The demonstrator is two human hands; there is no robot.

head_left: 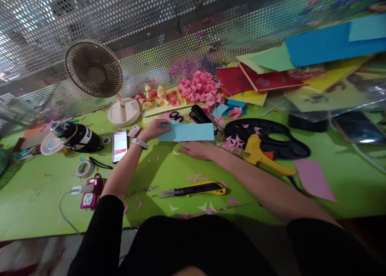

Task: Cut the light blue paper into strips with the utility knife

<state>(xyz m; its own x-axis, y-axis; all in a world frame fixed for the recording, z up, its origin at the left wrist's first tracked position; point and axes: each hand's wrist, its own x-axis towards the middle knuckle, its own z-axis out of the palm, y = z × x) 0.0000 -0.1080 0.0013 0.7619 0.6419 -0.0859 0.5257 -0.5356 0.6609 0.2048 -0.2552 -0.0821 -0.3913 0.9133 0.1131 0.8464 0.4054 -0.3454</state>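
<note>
A folded-looking light blue paper strip (193, 132) lies crosswise in front of me. My left hand (154, 130) is closed on its left end, the fingers bent over the paper. Just below the strip's near edge, my right hand (199, 150) rests with its fingers stretched out; whether the fingertips go under the paper I cannot tell. Nearer to me lies a yellow and black utility knife (196, 189) with its blade to the left. Black scissors (176, 116) and a black stapler (199, 115) lie beyond the strip.
Pink folded paper pieces (200, 89) are heaped at the back. On the right are a yellow glue gun (265, 157), a black tray (289, 141) and stacked coloured sheets (325, 47). Leftward stand a fan (123, 111), a bottle (81, 137), a phone (120, 141) and tape (85, 168).
</note>
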